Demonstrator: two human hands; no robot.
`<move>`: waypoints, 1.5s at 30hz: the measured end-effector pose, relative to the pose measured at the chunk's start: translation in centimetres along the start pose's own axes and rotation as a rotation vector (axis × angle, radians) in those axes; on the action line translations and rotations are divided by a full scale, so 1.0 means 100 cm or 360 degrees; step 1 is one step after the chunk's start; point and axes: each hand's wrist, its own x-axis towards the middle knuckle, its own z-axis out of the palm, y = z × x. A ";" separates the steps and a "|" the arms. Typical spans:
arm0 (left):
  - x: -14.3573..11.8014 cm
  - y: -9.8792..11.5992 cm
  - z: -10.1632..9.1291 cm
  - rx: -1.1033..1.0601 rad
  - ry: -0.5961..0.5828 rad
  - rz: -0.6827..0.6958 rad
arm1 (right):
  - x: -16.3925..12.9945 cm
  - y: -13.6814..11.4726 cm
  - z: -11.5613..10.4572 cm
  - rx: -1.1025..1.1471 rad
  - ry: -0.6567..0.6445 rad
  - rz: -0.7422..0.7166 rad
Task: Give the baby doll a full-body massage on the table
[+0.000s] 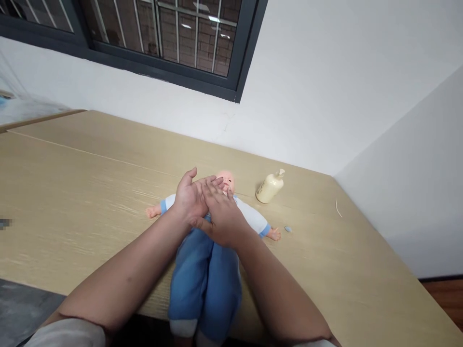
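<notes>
Matt wood-grain table (90, 193); cloth-clad plastic doll (206, 274).

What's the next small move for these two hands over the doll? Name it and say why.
Probably lower both palms onto the doll's chest. The left hand lies palm up with the right hand pressed across it, both open and holding nothing, just above the doll lying face up on the table. The pump bottle stands apart, untouched.

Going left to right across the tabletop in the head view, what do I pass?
Doll's bare pink hand → person's left hand → person's right hand → cream plastic pump bottle lying on its side → small blue-grey scrap → thin pale sliver near the wall.
</notes>
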 end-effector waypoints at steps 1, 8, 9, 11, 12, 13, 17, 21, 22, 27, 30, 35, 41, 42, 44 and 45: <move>-0.001 -0.001 -0.004 0.0044 0.0015 0.0048 | -0.002 0.000 0.000 0.0021 -0.0036 0.0022; -0.001 -0.026 -0.054 0.0675 -0.0066 0.0533 | -0.017 -0.004 0.013 0.0097 -0.0165 0.0070; 0.001 -0.031 -0.062 0.0802 -0.0147 0.0569 | -0.018 -0.002 0.016 0.0061 -0.0184 0.0055; 0.006 -0.038 -0.075 0.1110 -0.0257 0.0604 | -0.018 0.004 0.021 -0.0006 -0.0201 0.0052; 0.008 -0.040 -0.080 0.1265 -0.0275 0.0627 | -0.017 0.009 0.023 -0.0029 -0.0197 0.0075; 0.010 -0.041 -0.084 0.1422 -0.0274 0.0648 | -0.017 0.014 0.023 -0.0043 -0.0190 0.0117; 0.013 -0.039 -0.087 0.2075 -0.0264 0.0699 | -0.023 0.040 0.022 -0.0012 -0.0143 0.0434; 0.007 -0.039 -0.082 0.2562 -0.0292 0.0757 | -0.042 0.059 0.026 0.0071 -0.0139 0.0674; 0.006 -0.039 -0.081 0.2654 -0.0282 0.0782 | -0.048 0.062 0.029 0.0083 -0.0146 0.0709; 0.001 -0.041 -0.073 0.3211 -0.0210 0.0935 | -0.065 0.072 0.044 0.0089 -0.0159 0.0765; -0.005 -0.047 -0.061 0.3454 -0.0592 0.1063 | -0.068 0.081 0.054 0.0104 -0.0096 0.0732; -0.009 -0.063 -0.045 0.3466 -0.1085 0.1024 | -0.073 0.096 0.064 0.0082 0.0041 0.0546; 0.002 -0.044 -0.055 0.3384 -0.0688 0.0872 | -0.070 0.089 0.059 0.0118 0.0042 0.0694; 0.004 -0.038 -0.059 0.3352 -0.0575 0.0849 | -0.069 0.087 0.057 0.0138 0.0041 0.0714; 0.005 -0.028 -0.067 0.3296 -0.0392 0.0770 | -0.069 0.085 0.054 0.0177 0.0049 0.0709; 0.005 -0.025 -0.070 0.3274 -0.0335 0.0726 | -0.069 0.085 0.053 0.0191 0.0066 0.0690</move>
